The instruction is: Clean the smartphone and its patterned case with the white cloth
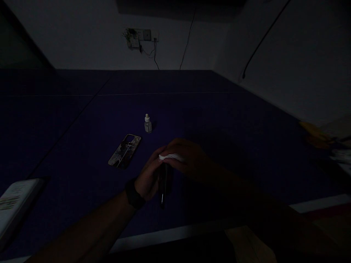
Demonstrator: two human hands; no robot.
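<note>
In the dim head view, my left hand (150, 179), with a dark watch on its wrist, is closed around a dark, glossy phone (162, 186). The phone stands edge-on towards me above the blue table, and its lower end catches a thin glint. My right hand (189, 157) lies over the phone's upper end, closed on a folded white tissue (171, 156). The tissue sits against the phone's top, and the fingers of both hands meet there. To the left lies a patterned phone case (124, 151) with a camera cutout. Behind it stands a small dropper bottle (148, 126) with a white cap.
A white box (18, 197) rests at the left edge of the blue table (90, 204). Sockets (142, 35) with cables are on the back wall. Yellow and white items (315, 133) lie at the far right. The table's pale front edge (164, 235) runs close to me.
</note>
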